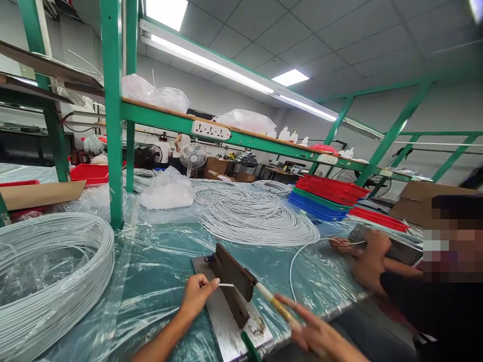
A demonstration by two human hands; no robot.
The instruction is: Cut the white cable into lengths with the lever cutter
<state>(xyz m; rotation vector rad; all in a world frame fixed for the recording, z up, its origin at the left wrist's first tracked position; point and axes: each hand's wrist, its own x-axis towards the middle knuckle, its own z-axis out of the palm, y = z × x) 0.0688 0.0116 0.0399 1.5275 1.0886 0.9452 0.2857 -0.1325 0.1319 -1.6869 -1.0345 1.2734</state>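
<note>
My left hand (196, 296) pinches the end of a thin white cable (225, 285) and holds it at the brown blade block of a lever cutter (232, 281), which stands on a metal base plate (230, 327). My right hand (313, 329) is below the cutter's wrapped lever handle (273, 300), fingers stretched out and blurred by motion, just under or touching it. A green-handled tool (249, 348) lies at the plate's near edge.
A big coil of white cable (45, 271) lies at the left, and looser coils (256, 218) spread mid-table on plastic sheeting. A green post (113, 125) rises from the table. Stacked red and blue trays (324, 196) sit right. A co-worker's hands (362, 251) work at the right.
</note>
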